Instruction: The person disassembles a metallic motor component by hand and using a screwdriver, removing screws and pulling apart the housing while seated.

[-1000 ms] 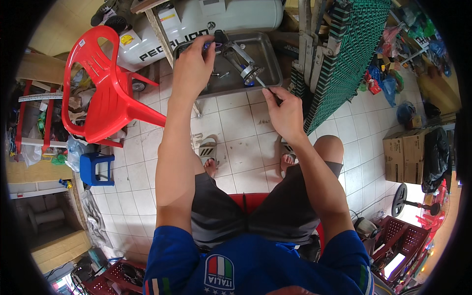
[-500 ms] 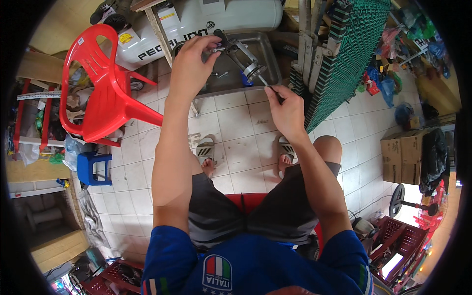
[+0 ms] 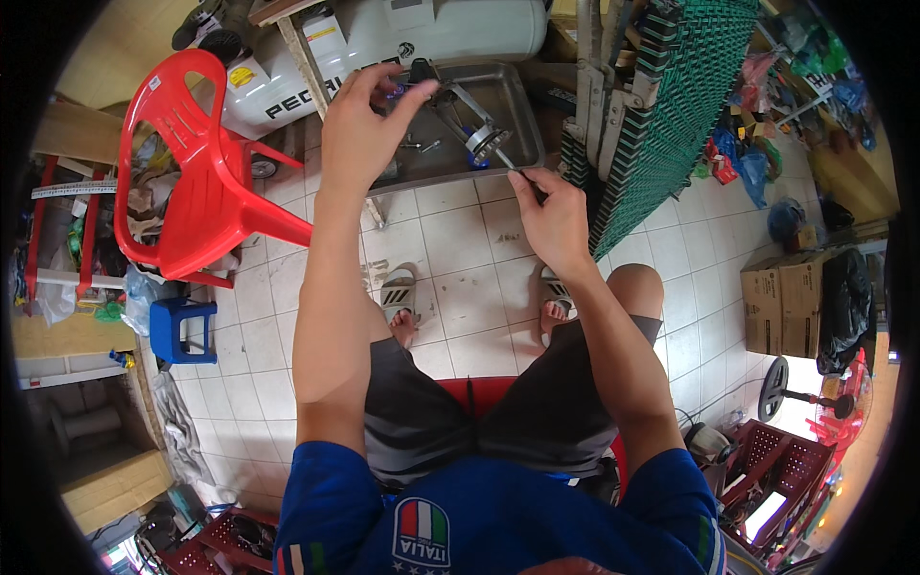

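Beyond my knees, a metal frame assembly [image 3: 465, 115] with long side arms, a round silver end and a dark upper end slants over a grey metal tray [image 3: 522, 110]. My left hand [image 3: 362, 129] is at its dark upper end, thumb and fingers closed around the end; the exact contact is partly hidden. At the lower right, my right hand [image 3: 556, 216] grips a screwdriver [image 3: 512, 164] with a dark handle, its thin shaft pointing up-left at the round end. Small metal parts [image 3: 422, 146] lie in the tray below my left hand. Something blue [image 3: 472, 161] shows behind the round end.
A red plastic chair [image 3: 196, 182] and a small blue stool [image 3: 182, 329] stand to the left. Behind the tray lies a white tank [image 3: 460, 34]. A green woven folding panel [image 3: 671, 125] rises close to my right hand. Cardboard boxes [image 3: 781, 307] are stacked farther right.
My left thumb has moved forward and right over the assembly's upper end, covering the small metal piece seen there before. The assembly's round end and my right hand have shifted slightly left.
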The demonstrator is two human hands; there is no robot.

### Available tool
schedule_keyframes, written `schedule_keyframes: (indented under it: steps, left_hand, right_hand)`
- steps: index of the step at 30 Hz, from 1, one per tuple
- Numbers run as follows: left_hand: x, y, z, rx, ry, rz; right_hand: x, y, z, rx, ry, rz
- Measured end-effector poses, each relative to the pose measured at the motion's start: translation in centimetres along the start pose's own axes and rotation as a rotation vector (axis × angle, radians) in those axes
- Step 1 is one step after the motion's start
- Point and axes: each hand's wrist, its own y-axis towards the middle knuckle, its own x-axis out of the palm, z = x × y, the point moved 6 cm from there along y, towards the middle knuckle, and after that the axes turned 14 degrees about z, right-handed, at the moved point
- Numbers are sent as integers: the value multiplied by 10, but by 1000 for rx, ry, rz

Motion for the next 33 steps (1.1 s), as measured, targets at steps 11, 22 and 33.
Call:
schedule_keyframes:
  steps: [11, 22, 33]
  left_hand:
    - [7, -4, -2, -2, 47, -86]
    - [-1, -2, 1, 172, -51, -29]
    - [10, -7, -1, -20, 36, -121]
  right_hand:
    - [-1, 1, -1, 22, 21, -1]
    - [0, 0, -2, 34, 3, -15]
    - [0, 0, 1, 2, 24, 2]
